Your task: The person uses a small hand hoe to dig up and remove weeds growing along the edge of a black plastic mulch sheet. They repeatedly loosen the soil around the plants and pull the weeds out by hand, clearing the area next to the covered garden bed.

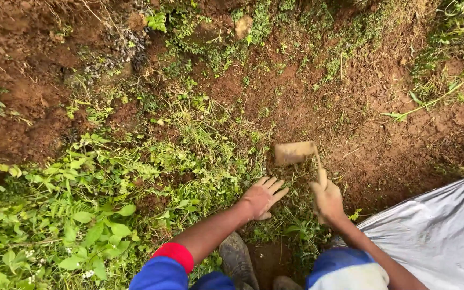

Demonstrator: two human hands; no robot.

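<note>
Item: short-handled hand hoe with a mud-coated, roughly rectangular blade point(295, 152) and a thin, soil-smeared shaft. Location: just above the red-brown bare soil point(382, 139) at centre right of the scene, at the edge of the low green weeds and ferns point(103, 198) that cover the left and near ground.

Holder: right hand point(327, 200), grip closed tight around the near end of the shaft, fingers wrapped and thumb up along it. Left hand point(262, 197): fingers spread flat, palm down on the weeds just left of the tool, pinching nothing; apart from the blade.

Orientation: the shaft's long axis runs from near to far, leaning slightly left; the blade sits at the far end, set crosswise and reaching out to the left. Whether its edge touches the ground cannot be told.

Handling, by judgement: stiff throughout, head-heavy, since the clay-caked blade carries most of the weight. The muddy shaft is likely slippery. Best taken well down the shaft with a full wrap, as it is held now; the blade edge is not a place for fingers.

Surroundings: grey plastic sheet or sack point(441, 231) at near right; blue sleeves with a red cuff point(174, 253); muddy dark boots point(237, 258) at the near edge, between the arms.
</note>
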